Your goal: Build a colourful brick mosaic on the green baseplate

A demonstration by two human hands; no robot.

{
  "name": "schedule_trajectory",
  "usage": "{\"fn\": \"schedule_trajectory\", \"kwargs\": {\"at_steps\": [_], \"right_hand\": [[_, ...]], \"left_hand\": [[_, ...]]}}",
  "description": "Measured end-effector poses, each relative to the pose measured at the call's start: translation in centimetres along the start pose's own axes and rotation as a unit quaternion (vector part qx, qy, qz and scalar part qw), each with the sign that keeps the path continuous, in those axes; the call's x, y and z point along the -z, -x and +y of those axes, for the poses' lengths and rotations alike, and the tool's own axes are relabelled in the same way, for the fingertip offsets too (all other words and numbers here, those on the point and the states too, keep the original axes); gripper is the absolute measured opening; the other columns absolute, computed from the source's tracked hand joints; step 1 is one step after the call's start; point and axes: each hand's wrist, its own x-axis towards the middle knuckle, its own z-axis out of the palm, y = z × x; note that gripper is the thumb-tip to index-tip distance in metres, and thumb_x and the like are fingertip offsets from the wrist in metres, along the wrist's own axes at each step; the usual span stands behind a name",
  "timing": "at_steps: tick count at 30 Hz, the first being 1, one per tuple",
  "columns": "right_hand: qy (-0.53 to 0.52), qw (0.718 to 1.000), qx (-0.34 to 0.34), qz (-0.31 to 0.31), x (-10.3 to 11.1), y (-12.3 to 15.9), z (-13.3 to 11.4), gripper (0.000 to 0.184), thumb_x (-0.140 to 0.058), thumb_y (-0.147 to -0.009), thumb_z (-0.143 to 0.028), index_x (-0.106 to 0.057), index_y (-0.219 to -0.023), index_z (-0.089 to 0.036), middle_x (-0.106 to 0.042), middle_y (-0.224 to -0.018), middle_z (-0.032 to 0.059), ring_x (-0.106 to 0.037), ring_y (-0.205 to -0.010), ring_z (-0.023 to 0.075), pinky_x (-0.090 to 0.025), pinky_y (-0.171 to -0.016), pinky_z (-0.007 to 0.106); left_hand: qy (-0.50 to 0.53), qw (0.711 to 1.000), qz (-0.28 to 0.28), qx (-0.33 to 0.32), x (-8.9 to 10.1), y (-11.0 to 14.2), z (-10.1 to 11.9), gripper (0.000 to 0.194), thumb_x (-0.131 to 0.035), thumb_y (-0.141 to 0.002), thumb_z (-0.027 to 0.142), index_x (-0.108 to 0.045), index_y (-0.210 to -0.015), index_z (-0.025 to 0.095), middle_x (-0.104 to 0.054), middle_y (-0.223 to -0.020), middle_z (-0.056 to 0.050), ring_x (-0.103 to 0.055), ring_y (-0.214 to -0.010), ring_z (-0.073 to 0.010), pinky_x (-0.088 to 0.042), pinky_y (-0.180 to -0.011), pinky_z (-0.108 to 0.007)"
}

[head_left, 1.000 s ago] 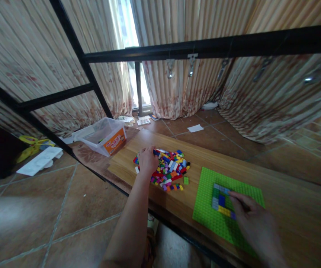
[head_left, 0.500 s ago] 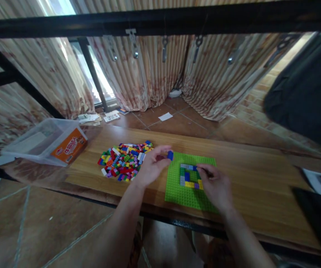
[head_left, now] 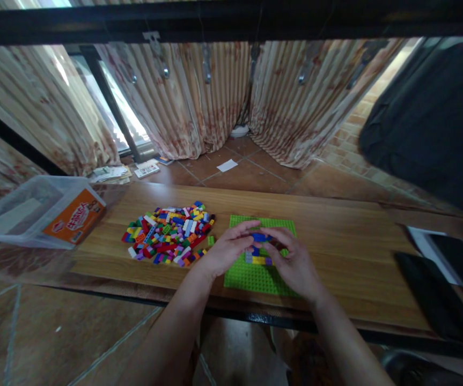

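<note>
Over the green baseplate [head_left: 239, 276], my two hands meet at a blue brick [head_left: 259, 236]. My left hand [head_left: 229, 247] grips it from the left between thumb and fingers. From the other side, my right hand [head_left: 293, 260] has its thumb and fingertips closed on the blue brick too. Just below are bricks fixed to the plate, among them a yellow brick [head_left: 260, 260] and a light grey-blue brick [head_left: 248, 257]. The hands hide the back and right side of this built outline. Whether the held brick touches the bricks beneath cannot be made out.
A heap of mixed toy bricks [head_left: 170, 236] lies left of the plate, with a small green brick [head_left: 211, 240] at its edge. A clear plastic box [head_left: 34, 209] with an orange label stands at far left. Dark flat objects [head_left: 436, 292] lie at the right end.
My left hand has brought its blue brick right, to my right hand above the built bricks. My right hand has lifted off the outline. The view has shifted to the right.
</note>
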Motion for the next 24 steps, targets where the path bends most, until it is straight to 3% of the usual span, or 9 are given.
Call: {"fn": "schedule_trajectory", "kwargs": {"at_steps": [7,14,24], "right_hand": [[0.015,1.000,0.011,0.006,0.02,-0.17,-0.41,0.020,-0.054,-0.094,-0.032,-0.069,-0.105,-0.024,-0.067,-0.107,0.0058,-0.063,-0.102,0.0183,-0.051,-0.090,0.034],[0.045,0.999,0.019,0.003,-0.29,0.04,-0.24,0.022,-0.051,-0.096,-0.036,-0.066,-0.107,-0.024,-0.066,-0.109,0.0067,-0.063,-0.102,0.0192,-0.052,-0.089,0.036],[0.080,0.997,-0.001,0.005,-0.89,0.23,-0.23,0.031,-0.055,-0.092,-0.048,-0.068,-0.106,-0.024,-0.067,-0.111,0.0083,-0.064,-0.100,0.0222,-0.052,-0.089,0.040]], "left_hand": [[0.037,0.999,0.001,0.019,-0.02,-0.15,-0.36,0.047,-0.067,-0.081,0.025,-0.061,-0.127,0.017,-0.068,-0.099,-0.007,-0.061,-0.087,-0.0155,-0.043,-0.079,-0.027],[0.023,0.999,0.010,0.021,-0.21,-0.21,-0.56,0.049,-0.068,-0.081,0.032,-0.062,-0.126,0.015,-0.067,-0.086,-0.005,-0.060,-0.080,-0.0144,-0.042,-0.071,-0.025],[-0.061,0.997,0.036,0.003,-0.51,-0.36,-0.82,0.037,-0.063,-0.084,0.030,-0.066,-0.117,0.014,-0.065,-0.086,-0.004,-0.051,-0.062,-0.0087,-0.041,-0.062,-0.023]]}}
